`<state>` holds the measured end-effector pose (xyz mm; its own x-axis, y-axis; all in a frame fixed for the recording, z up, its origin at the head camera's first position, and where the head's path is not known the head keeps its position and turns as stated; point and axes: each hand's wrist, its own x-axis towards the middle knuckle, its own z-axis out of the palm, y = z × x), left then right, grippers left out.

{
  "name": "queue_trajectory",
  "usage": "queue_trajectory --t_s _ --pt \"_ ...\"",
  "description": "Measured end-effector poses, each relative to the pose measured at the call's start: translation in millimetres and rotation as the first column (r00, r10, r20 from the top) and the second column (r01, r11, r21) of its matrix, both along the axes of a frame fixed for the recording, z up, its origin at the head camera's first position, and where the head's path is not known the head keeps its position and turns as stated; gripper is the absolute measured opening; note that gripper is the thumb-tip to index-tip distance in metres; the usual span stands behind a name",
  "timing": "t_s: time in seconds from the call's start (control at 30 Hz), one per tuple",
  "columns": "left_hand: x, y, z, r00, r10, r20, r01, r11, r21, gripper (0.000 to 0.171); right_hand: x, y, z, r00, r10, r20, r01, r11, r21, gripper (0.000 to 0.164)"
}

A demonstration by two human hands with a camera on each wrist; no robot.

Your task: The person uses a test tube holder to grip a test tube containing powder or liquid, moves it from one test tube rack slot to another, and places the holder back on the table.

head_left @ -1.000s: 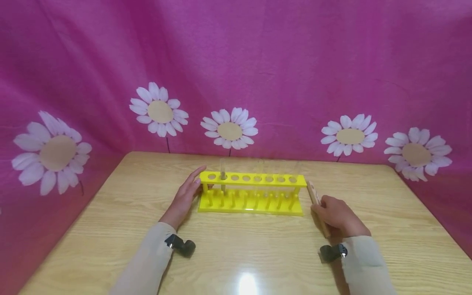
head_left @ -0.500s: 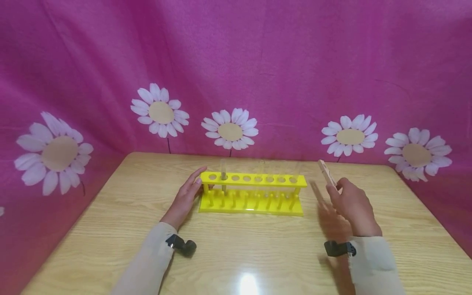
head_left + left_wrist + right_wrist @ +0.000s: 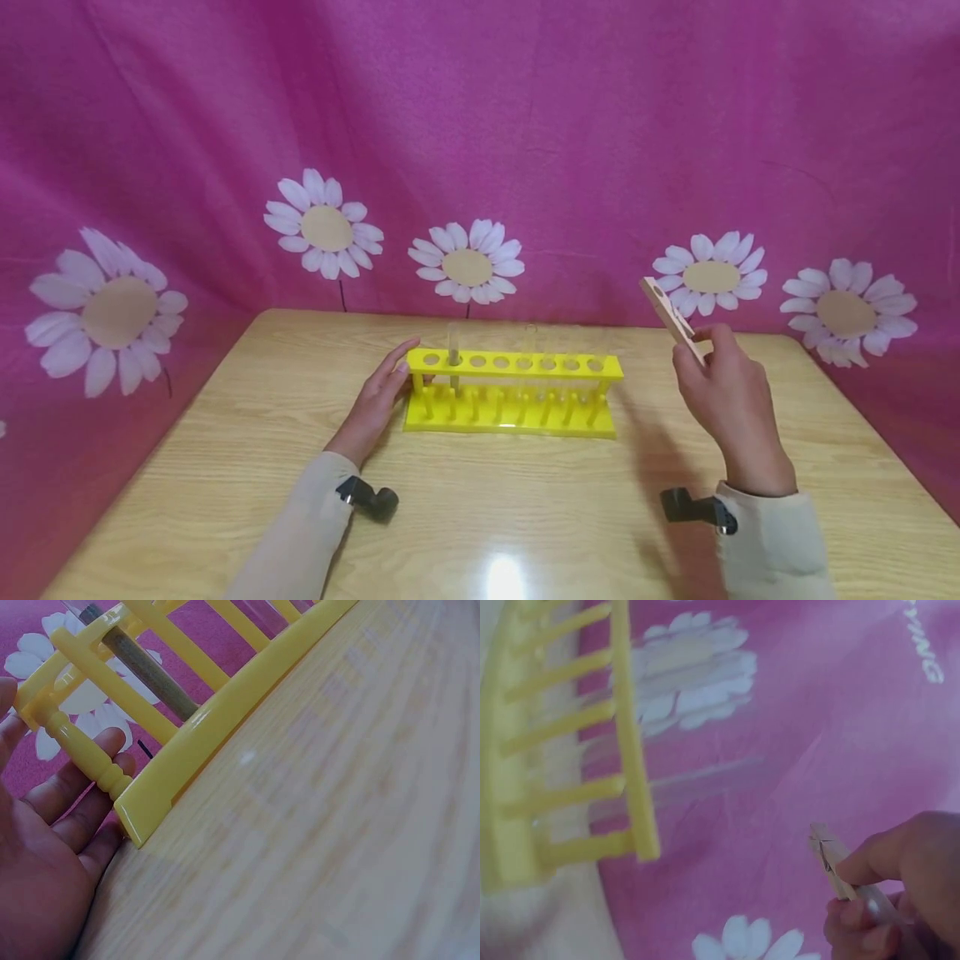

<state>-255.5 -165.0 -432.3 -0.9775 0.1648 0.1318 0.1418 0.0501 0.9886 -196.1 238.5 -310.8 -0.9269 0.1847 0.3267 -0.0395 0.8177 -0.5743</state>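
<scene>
Since a second ago the right hand (image 3: 723,392) has lifted off the table — fingers pinching the wooden holder (image 3: 670,319) at right of centre, its long axis tilting up-left. Nearer lower left, the left hand (image 3: 378,398) rests open against the yellow rack's (image 3: 513,364) end; beyond, test tubes (image 3: 453,344) stand upright.

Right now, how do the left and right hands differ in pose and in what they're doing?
The left hand rests low on the light wooden table, straight fingers against the end of the yellow plastic test-tube rack. The right hand is raised clear of the table and rack, fingers pinching a pale wooden test-tube holder, tilted. Both wear beige sleeves.
</scene>
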Motion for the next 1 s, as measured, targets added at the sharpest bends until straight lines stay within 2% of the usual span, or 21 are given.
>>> queue_trajectory --t_s 0.2,0.3,0.5,0.57,0.83,0.93,1.0 --pt "1.4 1.1 -0.4 1.000 0.012 0.013 -0.012 1.000 -0.023 0.044 10.6 -17.6 9.7 0.993 0.057 -0.100 -0.058 0.998 -0.014 0.033" --pt "1.5 1.5 0.3 1.000 0.021 0.021 -0.021 0.999 -0.036 0.045 13.4 -25.5 12.9 0.988 0.099 -0.121 -0.102 0.995 -0.017 0.031" --pt "2.6 2.4 2.0 1.000 0.012 0.012 -0.012 0.999 -0.033 0.046 17.1 -40.9 17.3 0.971 0.195 -0.138 -0.201 0.979 -0.032 0.031" --pt "4.5 1.5 6.9 1.000 0.009 0.024 -0.008 1.000 -0.021 0.046 16.1 -49.0 18.4 0.962 0.231 -0.144 -0.238 0.970 -0.038 0.030" --pt "0.8 -2.8 -0.1 1.000 0.012 0.012 -0.012 1.000 -0.009 0.044 13.2 -83.5 20.1 0.929 0.339 -0.149 -0.350 0.935 -0.054 0.027" --pt "1.4 -0.4 2.2 1.000 0.008 0.024 -0.008 1.000 -0.003 0.043 13.1 -93.2 21.3 0.922 0.363 -0.135 -0.374 0.925 -0.066 0.027" --pt "4.5 1.7 7.7 0.999 0.000 0.034 0.000 1.000 -0.001 0.043 13.8 -98.8 21.7 0.919 0.378 -0.115 -0.388 0.918 -0.082 0.028"
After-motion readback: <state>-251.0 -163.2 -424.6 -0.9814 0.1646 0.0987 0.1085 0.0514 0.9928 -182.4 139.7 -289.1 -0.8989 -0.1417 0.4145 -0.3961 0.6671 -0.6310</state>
